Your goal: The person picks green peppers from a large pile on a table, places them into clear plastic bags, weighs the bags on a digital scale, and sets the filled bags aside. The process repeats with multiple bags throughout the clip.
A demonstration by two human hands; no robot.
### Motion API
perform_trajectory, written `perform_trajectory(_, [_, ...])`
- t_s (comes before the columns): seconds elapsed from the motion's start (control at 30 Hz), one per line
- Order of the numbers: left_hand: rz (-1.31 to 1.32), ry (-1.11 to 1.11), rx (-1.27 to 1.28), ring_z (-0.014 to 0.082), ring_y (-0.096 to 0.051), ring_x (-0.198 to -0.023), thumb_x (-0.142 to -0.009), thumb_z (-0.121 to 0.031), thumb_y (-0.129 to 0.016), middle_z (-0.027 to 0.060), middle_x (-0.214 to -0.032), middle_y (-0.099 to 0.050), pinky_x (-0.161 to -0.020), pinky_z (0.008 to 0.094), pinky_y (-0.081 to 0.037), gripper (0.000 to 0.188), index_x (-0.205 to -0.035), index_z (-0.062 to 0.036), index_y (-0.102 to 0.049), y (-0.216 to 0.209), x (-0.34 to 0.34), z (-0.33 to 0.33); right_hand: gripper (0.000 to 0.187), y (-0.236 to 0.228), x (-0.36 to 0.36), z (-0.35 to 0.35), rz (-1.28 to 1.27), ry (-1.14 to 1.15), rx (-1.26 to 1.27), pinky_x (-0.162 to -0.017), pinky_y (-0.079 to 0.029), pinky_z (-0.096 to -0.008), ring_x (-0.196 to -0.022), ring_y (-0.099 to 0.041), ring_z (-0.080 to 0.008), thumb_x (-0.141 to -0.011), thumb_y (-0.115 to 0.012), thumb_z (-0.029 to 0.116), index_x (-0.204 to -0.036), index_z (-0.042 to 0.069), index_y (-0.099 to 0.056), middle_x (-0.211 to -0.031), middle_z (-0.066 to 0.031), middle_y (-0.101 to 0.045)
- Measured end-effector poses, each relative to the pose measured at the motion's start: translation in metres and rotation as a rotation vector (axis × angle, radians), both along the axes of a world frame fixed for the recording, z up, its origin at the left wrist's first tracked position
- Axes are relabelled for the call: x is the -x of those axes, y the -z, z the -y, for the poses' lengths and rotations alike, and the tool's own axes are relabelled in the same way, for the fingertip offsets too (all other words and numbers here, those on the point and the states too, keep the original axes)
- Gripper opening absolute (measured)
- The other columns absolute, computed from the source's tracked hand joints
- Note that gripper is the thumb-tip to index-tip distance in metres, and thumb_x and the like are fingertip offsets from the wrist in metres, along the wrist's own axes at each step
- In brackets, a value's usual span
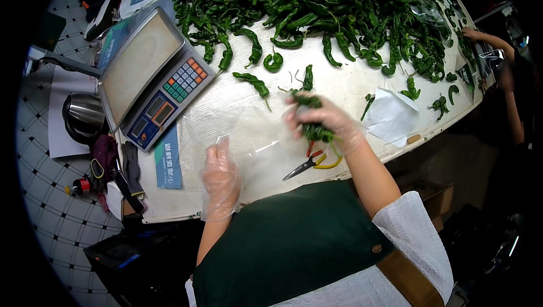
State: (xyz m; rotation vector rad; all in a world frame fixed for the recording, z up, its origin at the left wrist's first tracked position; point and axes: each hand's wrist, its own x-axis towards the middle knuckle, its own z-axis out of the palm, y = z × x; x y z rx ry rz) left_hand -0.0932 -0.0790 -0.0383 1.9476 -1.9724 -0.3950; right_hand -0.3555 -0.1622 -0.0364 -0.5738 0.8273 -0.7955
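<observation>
My right hand (331,119), in a clear plastic glove, is closed around a bunch of green peppers (317,131) above the table. My left hand (221,174), gloved the same way, pinches the edge of a clear plastic bag (249,129) that lies toward the middle of the table. The bag's outline is faint against the white top. Just below my right hand rest snips (302,168) with red and yellow handles, partly covered by the peppers. A few loose peppers (253,84) lie beyond my hands.
A large pile of green peppers (317,1) covers the far side. At left stand a digital scale (148,72) and a metal kettle (85,113). A blue printed card (168,160) lies nearby, white paper (392,116) at right. Another person's hand (474,34) reaches in at far right.
</observation>
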Motion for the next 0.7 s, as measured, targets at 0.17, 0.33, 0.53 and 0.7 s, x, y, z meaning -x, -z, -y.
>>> perform_trajectory(0.17, [0.002, 0.121, 0.070, 0.0372, -0.061, -0.096, -0.074, 0.012, -0.054, 0.0164, -0.114, -0.056, -0.078, 0.0424, -0.053, 0.057, -0.128, -0.0055, -0.053, -0.012, 0.015, -0.003, 0.059, 0.029, -0.067, -0.020, 0.094, -0.330, -0.208, -0.064, -0.058, -0.0346, -0.081, -0.065, -0.0208, -0.081, -0.070, 0.011, -0.133, -0.003, -0.044, -0.102, -0.0183, -0.063])
perform_trajectory(0.33, [-0.008, 0.242, 0.090, 0.0381, -0.062, -0.098, -0.069, 0.016, -0.050, 0.0180, -0.119, -0.055, -0.078, 0.0427, -0.053, 0.062, -0.128, -0.0019, -0.052, -0.023, 0.022, -0.010, 0.066, 0.036, -0.097, -0.018, 0.197, -0.367, -0.178, -0.073, -0.057, -0.0400, -0.092, -0.059, -0.0202, -0.079, -0.074, 0.022, -0.135, 0.003, -0.043, -0.111, -0.0135, -0.056])
perform_trajectory(0.53, [-0.044, 0.207, 0.145, 0.0403, -0.060, -0.107, -0.069, 0.018, -0.046, 0.0205, -0.131, -0.049, -0.085, 0.0432, -0.053, 0.065, -0.132, 0.0010, -0.049, -0.028, 0.020, -0.012, 0.051, 0.039, -0.118, -0.026, 0.104, -0.201, -0.099, -0.072, -0.053, -0.0351, -0.089, -0.057, -0.0190, -0.087, -0.067, 0.027, -0.127, 0.001, -0.049, -0.103, -0.0095, -0.059])
perform_trajectory(0.7, [-0.043, 0.169, 0.050, 0.0401, -0.059, -0.109, -0.072, 0.015, -0.049, 0.0217, -0.137, -0.046, -0.084, 0.0403, -0.054, 0.065, -0.134, -0.0025, -0.049, -0.028, 0.013, -0.015, 0.026, 0.002, -0.077, -0.014, -0.218, -0.555, 0.258, -0.078, -0.054, -0.0381, -0.095, -0.063, -0.0269, -0.085, -0.060, 0.015, -0.107, 0.001, -0.065, -0.094, -0.0144, -0.068])
